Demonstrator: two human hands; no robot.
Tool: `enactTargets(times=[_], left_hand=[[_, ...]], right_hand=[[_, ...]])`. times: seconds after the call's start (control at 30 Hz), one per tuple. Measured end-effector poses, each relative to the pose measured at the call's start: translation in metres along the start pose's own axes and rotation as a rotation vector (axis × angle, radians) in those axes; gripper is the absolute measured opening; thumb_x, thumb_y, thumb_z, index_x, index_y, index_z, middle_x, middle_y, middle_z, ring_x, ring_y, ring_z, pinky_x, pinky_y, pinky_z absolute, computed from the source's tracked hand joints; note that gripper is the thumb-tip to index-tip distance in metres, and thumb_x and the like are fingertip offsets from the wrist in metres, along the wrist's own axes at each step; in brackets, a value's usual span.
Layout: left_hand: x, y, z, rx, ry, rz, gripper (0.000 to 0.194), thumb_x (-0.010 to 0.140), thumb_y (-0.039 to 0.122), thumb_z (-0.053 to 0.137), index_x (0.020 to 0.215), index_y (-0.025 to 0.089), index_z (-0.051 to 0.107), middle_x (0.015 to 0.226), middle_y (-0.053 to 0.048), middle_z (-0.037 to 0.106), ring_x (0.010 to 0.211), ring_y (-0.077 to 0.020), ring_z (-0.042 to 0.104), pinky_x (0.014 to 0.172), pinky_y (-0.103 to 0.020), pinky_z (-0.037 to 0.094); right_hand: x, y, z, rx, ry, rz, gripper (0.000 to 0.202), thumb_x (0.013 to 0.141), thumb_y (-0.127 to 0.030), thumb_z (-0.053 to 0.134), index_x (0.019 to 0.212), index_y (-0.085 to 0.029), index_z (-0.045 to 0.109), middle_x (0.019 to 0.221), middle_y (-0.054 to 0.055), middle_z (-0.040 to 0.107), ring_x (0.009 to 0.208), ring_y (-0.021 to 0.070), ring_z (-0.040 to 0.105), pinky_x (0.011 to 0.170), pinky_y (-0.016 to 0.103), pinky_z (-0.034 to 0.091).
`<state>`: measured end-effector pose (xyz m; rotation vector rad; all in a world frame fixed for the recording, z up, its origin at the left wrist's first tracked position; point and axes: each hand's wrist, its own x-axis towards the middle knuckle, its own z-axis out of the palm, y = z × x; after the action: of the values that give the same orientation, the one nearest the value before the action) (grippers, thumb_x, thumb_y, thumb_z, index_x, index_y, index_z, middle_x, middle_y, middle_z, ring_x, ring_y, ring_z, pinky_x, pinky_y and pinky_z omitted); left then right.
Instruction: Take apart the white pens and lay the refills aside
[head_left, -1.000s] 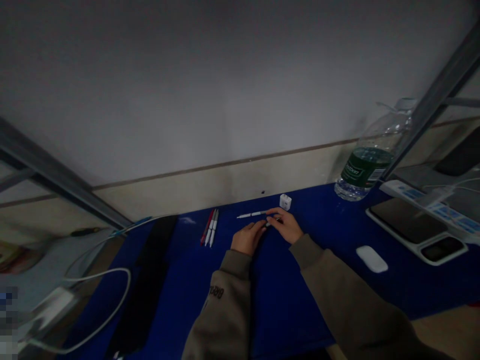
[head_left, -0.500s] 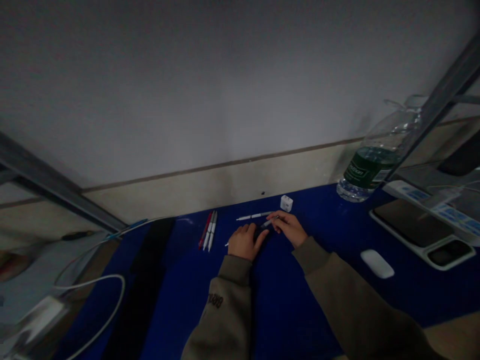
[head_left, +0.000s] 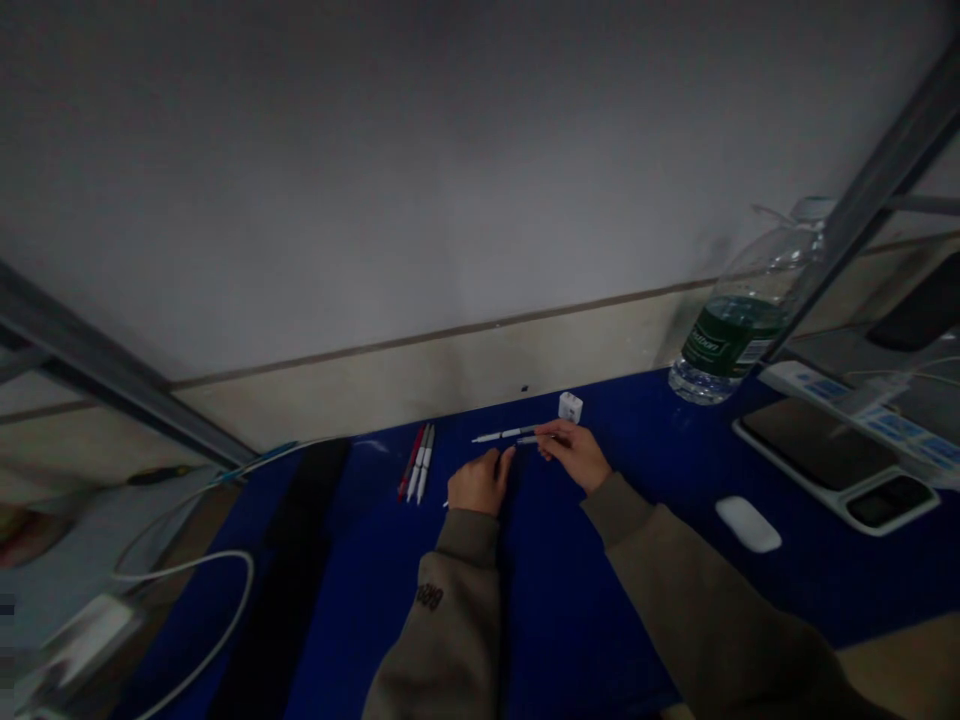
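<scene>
My left hand rests on the blue tabletop with its fingers curled. A short white tip, seemingly a pen's, pokes out at its left side; the rest is hidden under the fingers. My right hand pinches a slim grey pen piece that points left toward my left thumb. Whether that piece still joins what my left hand covers, I cannot tell. Just beyond both hands lies a white-and-grey pen. Left of my left hand, a red pen and two white-and-grey pens lie side by side.
A white cube-shaped charger stands behind my right hand. To the right are a large water bottle, a white oval mouse-like object and a flat device with dark panels. A white cable curves along the left side.
My left hand has drawn slightly left and its fingers have curled in more. Less of the pen shows between my hands. The right hand has hardly moved, keeping its pinch.
</scene>
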<state>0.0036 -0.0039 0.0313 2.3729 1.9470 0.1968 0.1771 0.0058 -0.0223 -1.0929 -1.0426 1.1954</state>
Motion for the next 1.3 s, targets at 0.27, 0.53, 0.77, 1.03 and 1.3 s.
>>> enactTargets(times=[0.27, 0.53, 0.77, 1.03, 1.3], left_hand=[[0.001, 0.000, -0.002, -0.005, -0.037, 0.008, 0.052, 0.093, 0.057, 0.025, 0.088, 0.023, 0.064, 0.087, -0.005, 0.071, 0.082, -0.0203, 0.066, 0.059, -0.024, 0.037], [0.000, 0.001, -0.004, 0.001, -0.059, 0.006, 0.054, 0.093, 0.058, 0.024, 0.088, 0.023, 0.065, 0.086, -0.006, 0.070, 0.084, -0.0220, 0.066, 0.059, -0.026, 0.039], [-0.004, 0.005, -0.006, 0.019, -0.007, -0.003, 0.052, 0.093, 0.056, 0.026, 0.085, 0.021, 0.064, 0.083, -0.006, 0.070, 0.080, -0.0210, 0.066, 0.061, -0.025, 0.039], [-0.003, 0.003, -0.003, -0.022, -0.038, 0.096, 0.043, 0.094, 0.050, 0.030, 0.090, 0.024, 0.063, 0.087, -0.005, 0.069, 0.081, -0.0195, 0.065, 0.061, -0.024, 0.040], [-0.004, 0.000, 0.006, -0.158, 0.046, 0.304, 0.030, 0.093, 0.039, 0.037, 0.095, 0.022, 0.063, 0.088, -0.004, 0.065, 0.084, -0.0152, 0.061, 0.069, -0.023, 0.042]], right_hand=[[0.008, 0.006, -0.030, -0.541, 0.304, -0.228, 0.026, 0.081, -0.038, 0.057, 0.099, -0.022, 0.064, 0.092, 0.004, 0.070, 0.084, 0.0164, 0.065, 0.080, 0.029, 0.048], [0.011, 0.007, -0.047, -0.789, 0.436, -0.212, 0.023, 0.080, -0.040, 0.057, 0.087, -0.020, 0.065, 0.082, 0.004, 0.068, 0.075, 0.0160, 0.063, 0.070, 0.026, 0.045], [0.005, -0.002, -0.043, -1.071, 0.407, -0.093, 0.024, 0.082, -0.040, 0.055, 0.096, -0.023, 0.065, 0.064, 0.002, 0.061, 0.059, 0.0149, 0.055, 0.054, 0.024, 0.030], [-0.012, -0.021, -0.001, -0.696, 0.099, -0.328, 0.036, 0.089, -0.049, 0.044, 0.094, -0.022, 0.067, 0.071, 0.004, 0.064, 0.059, 0.0144, 0.054, 0.059, 0.026, 0.036], [-0.020, -0.018, 0.020, -0.464, -0.217, -0.145, 0.030, 0.088, -0.043, 0.046, 0.090, -0.019, 0.064, 0.062, -0.001, 0.057, 0.057, 0.0104, 0.053, 0.059, 0.024, 0.040]])
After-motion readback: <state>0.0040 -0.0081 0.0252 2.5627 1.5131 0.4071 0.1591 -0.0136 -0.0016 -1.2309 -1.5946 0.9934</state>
